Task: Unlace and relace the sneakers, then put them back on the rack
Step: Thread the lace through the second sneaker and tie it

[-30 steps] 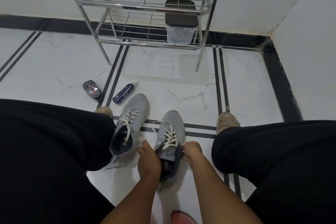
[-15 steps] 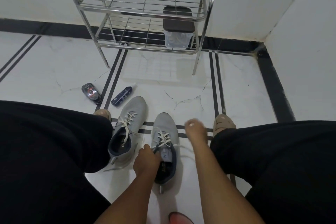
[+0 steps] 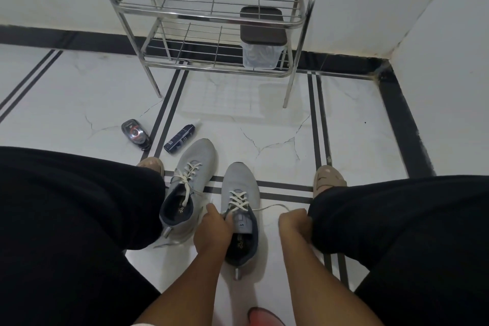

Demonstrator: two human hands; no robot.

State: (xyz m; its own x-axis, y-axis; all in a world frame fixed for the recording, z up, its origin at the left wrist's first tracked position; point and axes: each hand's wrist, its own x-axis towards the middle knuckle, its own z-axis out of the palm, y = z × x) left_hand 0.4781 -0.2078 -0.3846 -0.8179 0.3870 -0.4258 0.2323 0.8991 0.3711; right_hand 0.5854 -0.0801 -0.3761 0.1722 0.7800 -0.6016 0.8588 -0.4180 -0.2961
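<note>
Steel rack (image 3: pixel 211 18) against the wall, both wire shelves bare except a lidded clear container (image 3: pixel 260 42) on the lower one. Two grey sneakers on the floor between the knees: left sneaker (image 3: pixel 189 190) laced, right sneaker (image 3: pixel 240 209) partly undone. Left hand (image 3: pixel 211 230) grips the right sneaker at the collar (thumb up). Right hand (image 3: pixel 295 225) clenched on a white lace (image 3: pixel 267 208) drawn sideways.

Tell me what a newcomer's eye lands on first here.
Two grey sneakers on the white floor between black-trousered knees: the right sneaker is being worked, the left hand at its tongue while the right hand draws a white lace sideways. Behind stands a chrome rack with a dark-lidded clear container on its lower shelf.
</note>
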